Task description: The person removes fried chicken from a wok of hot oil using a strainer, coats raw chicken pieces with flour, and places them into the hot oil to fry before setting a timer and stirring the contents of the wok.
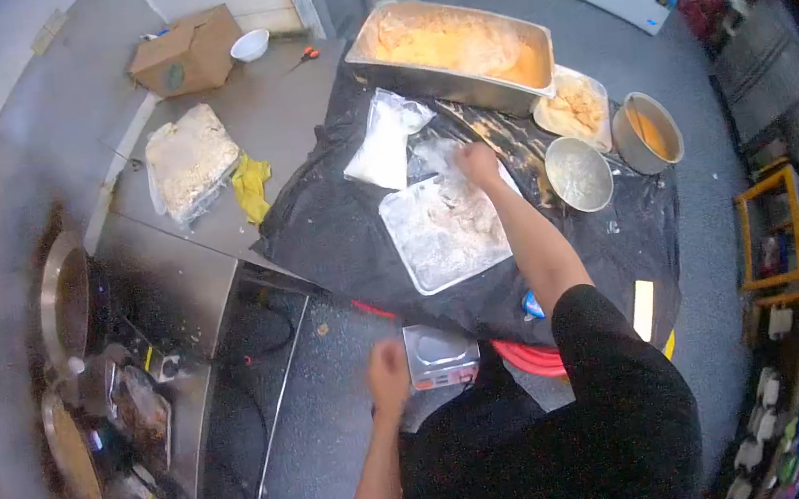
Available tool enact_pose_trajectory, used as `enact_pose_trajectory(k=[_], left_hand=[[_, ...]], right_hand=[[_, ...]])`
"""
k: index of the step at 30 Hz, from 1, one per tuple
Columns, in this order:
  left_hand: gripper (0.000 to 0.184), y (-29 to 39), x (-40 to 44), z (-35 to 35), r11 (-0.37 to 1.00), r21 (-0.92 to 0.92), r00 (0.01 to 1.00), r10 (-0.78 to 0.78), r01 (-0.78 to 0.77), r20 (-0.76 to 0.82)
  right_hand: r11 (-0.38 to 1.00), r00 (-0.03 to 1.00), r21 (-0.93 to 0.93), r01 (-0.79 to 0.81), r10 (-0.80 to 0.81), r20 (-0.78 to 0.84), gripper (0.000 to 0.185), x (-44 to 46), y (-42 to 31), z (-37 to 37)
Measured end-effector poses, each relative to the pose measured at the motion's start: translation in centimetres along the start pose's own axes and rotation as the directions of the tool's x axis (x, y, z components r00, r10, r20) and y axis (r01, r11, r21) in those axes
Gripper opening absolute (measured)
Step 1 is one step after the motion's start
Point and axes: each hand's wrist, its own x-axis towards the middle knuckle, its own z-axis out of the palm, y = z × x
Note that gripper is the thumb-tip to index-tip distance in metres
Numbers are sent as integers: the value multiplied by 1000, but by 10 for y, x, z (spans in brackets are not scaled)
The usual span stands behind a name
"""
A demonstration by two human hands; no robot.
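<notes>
My right hand (pixel 479 166) is closed at the far edge of a white tray (pixel 431 240) dusted with flour, and a clear plastic bag (pixel 440 157) hangs from its fingers. A filled bag of white powder (pixel 381 156) lies just left of it on the black plastic cover. My left hand (pixel 389 377) is raised near my body, left of a small scale (pixel 440 353); its fingers look curled, but blur hides whether they hold anything. To the right of the tray sits a metal bowl (pixel 578 174).
A long metal pan (pixel 459 85) with orange-yellow contents is at the back of the covered table. Beside it stand a smaller tray (pixel 587 114) and a pot (pixel 647 132). A cardboard box (pixel 184 56), white bowl (pixel 250 46) and yellow cloth (pixel 253 185) lie on the left counter.
</notes>
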Motion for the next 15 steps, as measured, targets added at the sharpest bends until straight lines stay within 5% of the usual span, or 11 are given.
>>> enact_pose_trajectory(k=[1,4,6,8,11,14,15], left_hand=[[15,53,23,28,999,-25,999,39,-39,-17],[22,113,102,113,903,230,917,390,-362,-87],[30,161,139,147,908,126,889,418,-400,-186],[29,183,164,165,946,81,922,324,-314,-212],[12,191,168,165,950,131,940,303,-285,-155],[11,201,143,166,870,301,917,397,-390,40],[11,208,135,168,874,271,913,405,-403,51]], right_hand=[[989,992,132,-60,44,117,38,4,5,5],[759,997,648,-54,4,79,32,-26,-49,-48],[547,986,824,-152,24,166,29,-57,-68,-67],[551,967,801,-232,44,250,32,-81,-82,-98],[121,951,944,-307,56,303,37,-109,-73,-97],[164,867,861,-481,-58,495,42,-117,-51,-103],[60,794,795,-603,-42,606,46,-117,-46,-103]])
